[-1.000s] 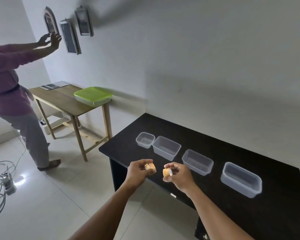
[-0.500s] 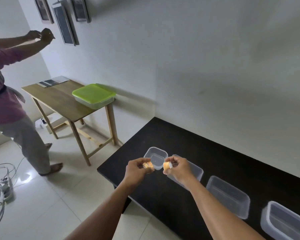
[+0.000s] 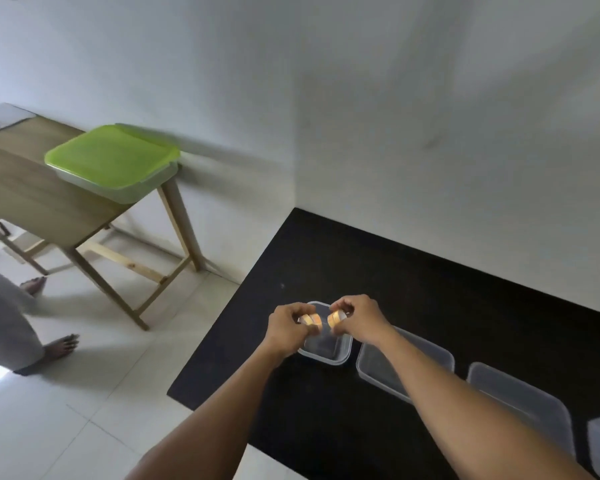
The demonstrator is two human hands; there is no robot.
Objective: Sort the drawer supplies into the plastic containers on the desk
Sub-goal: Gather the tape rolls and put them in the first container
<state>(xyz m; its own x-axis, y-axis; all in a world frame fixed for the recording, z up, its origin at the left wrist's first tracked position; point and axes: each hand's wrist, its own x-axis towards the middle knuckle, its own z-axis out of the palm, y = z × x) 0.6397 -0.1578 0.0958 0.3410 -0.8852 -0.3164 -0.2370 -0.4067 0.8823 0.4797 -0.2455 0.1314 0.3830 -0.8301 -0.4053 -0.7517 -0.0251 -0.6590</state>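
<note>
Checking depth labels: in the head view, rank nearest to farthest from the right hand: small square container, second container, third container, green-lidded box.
1. Small square container, just below the right hand, which grips an orange roll.
2. Second container, next along to the right.
3. Third container, farther right on the desk.
4. Green-lidded box, far left on the wooden table.

Orange rolls [image 3: 334, 319], perhaps tape, above container [image 3: 327, 360]
</note>
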